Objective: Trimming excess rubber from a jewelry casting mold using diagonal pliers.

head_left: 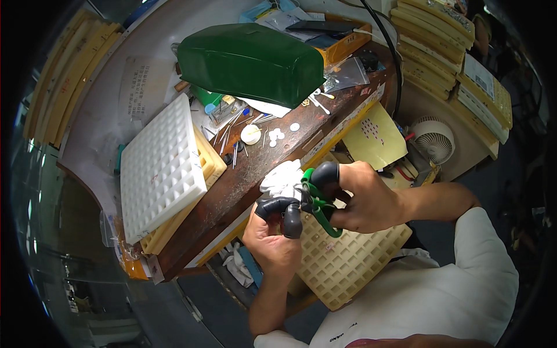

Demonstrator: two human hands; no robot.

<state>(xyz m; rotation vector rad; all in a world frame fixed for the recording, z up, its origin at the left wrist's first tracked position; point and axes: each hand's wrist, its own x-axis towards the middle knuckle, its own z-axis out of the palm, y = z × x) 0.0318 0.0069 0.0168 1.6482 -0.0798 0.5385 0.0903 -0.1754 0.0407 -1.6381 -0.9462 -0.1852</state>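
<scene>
Black finger cots cover fingertips on both hands. My right hand (368,197) is closed round green-handled pliers (320,211), whose jaws point toward my left fingers. Close beside it, my left hand (275,238) is pinched with thumb and finger near the plier tips; whatever lies in that pinch is too small and hidden to make out. Just beyond both hands, a crumpled white cloth (282,178) sits at the bench's front edge. Under the hands lies a beige grid tray (354,261) at lap height.
On the dark wooden bench (249,174) lie thin metal tools (229,136), small white discs (276,137) and cotton swabs (318,101). A large green cover (249,58) stands behind. A white grid tray (162,168) leans at left. Right are a fan (432,142) and stacked trays (429,46).
</scene>
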